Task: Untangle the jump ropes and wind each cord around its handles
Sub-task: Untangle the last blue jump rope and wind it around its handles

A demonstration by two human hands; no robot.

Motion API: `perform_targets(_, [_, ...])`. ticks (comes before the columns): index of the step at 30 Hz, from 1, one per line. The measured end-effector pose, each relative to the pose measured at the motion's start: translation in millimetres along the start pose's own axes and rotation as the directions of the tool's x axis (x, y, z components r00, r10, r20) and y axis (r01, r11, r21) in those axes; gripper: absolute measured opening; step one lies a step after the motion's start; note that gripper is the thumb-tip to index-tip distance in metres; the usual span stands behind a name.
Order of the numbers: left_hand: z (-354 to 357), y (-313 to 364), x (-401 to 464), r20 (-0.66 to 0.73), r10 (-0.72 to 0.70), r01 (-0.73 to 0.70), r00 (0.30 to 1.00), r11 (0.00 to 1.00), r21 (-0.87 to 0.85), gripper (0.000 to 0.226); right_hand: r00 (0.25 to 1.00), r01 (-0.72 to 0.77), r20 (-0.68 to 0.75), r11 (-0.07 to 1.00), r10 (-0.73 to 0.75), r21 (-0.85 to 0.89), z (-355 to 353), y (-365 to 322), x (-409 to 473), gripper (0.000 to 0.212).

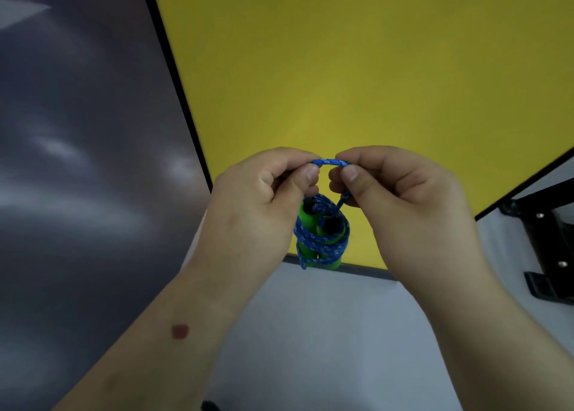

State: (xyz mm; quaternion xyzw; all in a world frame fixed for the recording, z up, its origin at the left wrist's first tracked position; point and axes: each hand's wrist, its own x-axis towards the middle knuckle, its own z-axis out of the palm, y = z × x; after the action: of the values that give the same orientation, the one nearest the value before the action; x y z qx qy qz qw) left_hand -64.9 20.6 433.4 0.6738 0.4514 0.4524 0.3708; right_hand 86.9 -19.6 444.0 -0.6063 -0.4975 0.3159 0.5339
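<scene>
Winding looks nearly done; cord (321,239) already circles both green handles (313,224), which hang below the hands over the yellow mat (341,69); left hand (264,199) and right hand (394,193) each pinch the last free loop between thumb and forefinger; next move probably calls for tucking that loop under a turn, keeping tension so the wraps hold.

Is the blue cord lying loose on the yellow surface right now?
No: the blue cord is wound around the green handles, hanging from both hands.
</scene>
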Motion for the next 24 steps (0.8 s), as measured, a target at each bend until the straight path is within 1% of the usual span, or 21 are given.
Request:
perform_targets(6, [-52, 114, 53, -0.010, 0.018, -0.018, 1.000, 1.000, 0.010, 0.015, 1.000, -0.005, 0.004, 1.000, 0.005, -0.008, -18, -130, 35, 0.018])
perform_targets(11, [-101, 211, 93, 0.030, 0.019, -0.020, 0.999, 0.999, 0.026, 0.015, 1.000, 0.009, -0.007, 1.000, -0.009, -0.008, -32, -240, 59, 0.016])
perform_targets(14, [-126, 260, 114, 0.050, 0.021, -0.025, 0.999, 0.997, 0.072, 0.015, 0.999, 0.021, -0.024, 1.000, -0.021, -0.023, -38, -296, 70, 0.017])
perform_targets(17, [-146, 300, 136, 0.064, 0.023, -0.030, 0.998, 0.993, 0.114, 0.016, 0.999, 0.033, -0.034, 0.999, -0.034, -0.033, -45, -342, 81, 0.018])
perform_targets(24, [-176, 362, 181, 0.020, 0.053, -0.055, 0.998, 0.992, 0.110, 0.014, 0.995, 0.088, -0.030, 0.994, -0.090, -0.070, -51, -415, 116, 0.016])
